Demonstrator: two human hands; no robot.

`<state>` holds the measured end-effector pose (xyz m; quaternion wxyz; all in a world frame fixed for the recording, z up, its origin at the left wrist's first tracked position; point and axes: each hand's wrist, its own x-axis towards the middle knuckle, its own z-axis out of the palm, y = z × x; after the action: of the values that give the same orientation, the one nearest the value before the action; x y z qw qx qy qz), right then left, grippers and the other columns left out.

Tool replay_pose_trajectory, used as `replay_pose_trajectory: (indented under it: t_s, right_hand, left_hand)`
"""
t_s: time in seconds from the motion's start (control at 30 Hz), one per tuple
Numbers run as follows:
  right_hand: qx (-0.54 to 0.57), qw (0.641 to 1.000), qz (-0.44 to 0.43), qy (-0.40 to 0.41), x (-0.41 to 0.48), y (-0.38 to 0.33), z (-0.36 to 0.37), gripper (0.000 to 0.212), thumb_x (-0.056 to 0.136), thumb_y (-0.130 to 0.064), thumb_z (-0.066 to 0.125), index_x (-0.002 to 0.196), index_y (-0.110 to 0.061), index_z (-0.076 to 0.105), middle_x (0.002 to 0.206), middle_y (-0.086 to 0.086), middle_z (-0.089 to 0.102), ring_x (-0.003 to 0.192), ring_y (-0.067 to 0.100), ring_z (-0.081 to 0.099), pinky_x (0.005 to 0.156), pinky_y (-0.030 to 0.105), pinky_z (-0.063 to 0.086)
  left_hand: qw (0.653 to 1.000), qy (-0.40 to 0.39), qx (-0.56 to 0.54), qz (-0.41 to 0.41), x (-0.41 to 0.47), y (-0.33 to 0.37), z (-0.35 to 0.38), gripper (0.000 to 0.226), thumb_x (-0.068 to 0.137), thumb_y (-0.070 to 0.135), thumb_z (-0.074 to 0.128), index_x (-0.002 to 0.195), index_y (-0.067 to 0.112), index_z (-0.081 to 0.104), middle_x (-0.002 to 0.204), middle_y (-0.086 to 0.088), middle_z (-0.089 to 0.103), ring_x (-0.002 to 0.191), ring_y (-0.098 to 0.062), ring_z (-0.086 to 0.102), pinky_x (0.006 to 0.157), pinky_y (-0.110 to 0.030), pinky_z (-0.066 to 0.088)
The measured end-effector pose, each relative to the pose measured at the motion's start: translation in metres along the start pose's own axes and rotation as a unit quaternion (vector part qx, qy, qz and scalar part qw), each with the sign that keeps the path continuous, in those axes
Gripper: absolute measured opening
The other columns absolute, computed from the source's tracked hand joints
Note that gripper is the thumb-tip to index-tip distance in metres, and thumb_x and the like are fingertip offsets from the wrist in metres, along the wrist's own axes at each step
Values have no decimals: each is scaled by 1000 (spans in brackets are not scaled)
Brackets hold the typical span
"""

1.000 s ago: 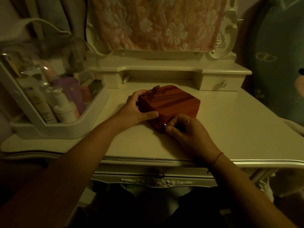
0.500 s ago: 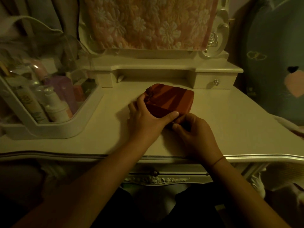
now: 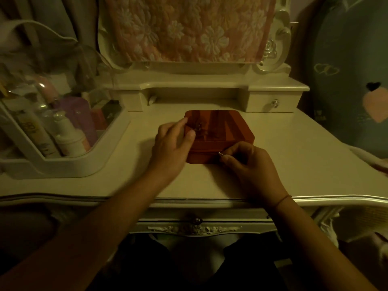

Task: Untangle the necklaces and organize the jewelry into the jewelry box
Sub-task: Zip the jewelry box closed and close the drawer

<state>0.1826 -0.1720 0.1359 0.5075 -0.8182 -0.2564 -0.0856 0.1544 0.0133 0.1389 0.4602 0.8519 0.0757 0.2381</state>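
Right fingers (image 3: pixel 227 159): thumb and forefinger are pressed together, pinching the small metal zipper pull (image 3: pixel 220 153) on the near side of the jewelry box (image 3: pixel 226 127); the other fingers curl under.
Right hand (image 3: pixel 249 164): sits low over the tabletop (image 3: pixel 294 160), just near of the jewelry box's right half, with a thin cord bracelet (image 3: pixel 282 201) round the wrist.
Left fingers (image 3: pixel 178 124): loosely spread and fairly straight, slightly blurred; the forefinger reaches the far left edge of the lid, and the thumb lies on the lid beside a small bow (image 3: pixel 199 129).
Left hand (image 3: pixel 170 148): covers the near left corner of the jewelry box.
Jewelry box: red and flat with rounded corners, lid closed, in the middle of the tabletop between both hands.
Tabletop: cream, part of an ornate dressing table.
Left side: a white organizer (image 3: pixel 63 164) with a clear cover holds bottles (image 3: pixel 69 137) and tubes.
Far side: a pink floral cloth (image 3: pixel 189 28) hangs over the carved mirror frame; at far right, a small drawer has a glassy knob (image 3: pixel 275 103).
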Motion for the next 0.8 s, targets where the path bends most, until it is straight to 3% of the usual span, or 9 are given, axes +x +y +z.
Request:
replay_pose_trajectory:
  t_s: [0.07,0.13,0.23,0.4,0.53,0.6,0.7,0.8]
  right_hand:
    - [7,1000,-1,-6,0,0,-2,19,84,-12,66,72,-26,60,75,-8,65,69,4,60,59,9,43]
    - [17,1000,-3,-23,1,2,-5,13,85,-13,65,75,-21,63,79,-3,68,72,9,63,62,13,47]
    - [33,998,-1,-60,3,7,-12,6,86,-12,63,80,-14,65,83,2,71,76,14,66,71,26,51]
    - [84,991,10,-108,11,11,-20,10,88,-10,60,81,-15,64,85,4,70,81,18,66,76,28,52]
    - [60,997,37,-39,15,18,-17,10,90,-13,58,82,-15,63,86,3,70,82,18,66,74,28,53]
    - [39,998,46,-13,17,19,-15,10,91,-14,57,84,-11,63,85,2,69,78,15,65,70,24,51]
    - [18,999,48,-2,19,17,-14,11,91,-14,58,84,-9,64,82,0,68,73,9,62,65,16,47]
    - [39,998,48,-21,15,11,-11,10,88,-12,60,79,-12,63,81,3,68,73,15,63,67,23,50]
  left_hand:
    - [998,-51,-44,-3,20,-4,-3,47,98,43,40,143,29,37,149,2,27,136,-15,32,111,-33,32]
    - [992,-94,-83,-24,35,-5,-2,50,98,42,39,145,28,34,153,2,25,139,-13,29,105,-22,29]
    - [977,-138,-141,-85,50,-6,2,58,96,50,41,148,32,24,152,3,31,136,-13,35,98,-23,30]
    - [967,-131,-193,-101,58,-7,4,68,90,53,50,149,33,20,148,2,39,121,-11,45,97,-25,35]
    - [969,-180,-152,-80,54,-18,-11,94,69,63,69,146,39,22,149,4,30,129,-13,37,93,-27,36]
    - [967,-215,-120,-62,48,-22,-19,106,57,59,80,144,42,22,149,7,24,131,-13,33,93,-32,42]
    - [981,-166,-92,-30,44,-23,-19,107,54,46,83,145,35,28,142,5,25,130,-13,33,103,-31,39]
    - [988,-136,-67,-16,41,-21,-15,108,48,51,80,142,36,31,134,8,28,125,-10,35,105,-30,37]
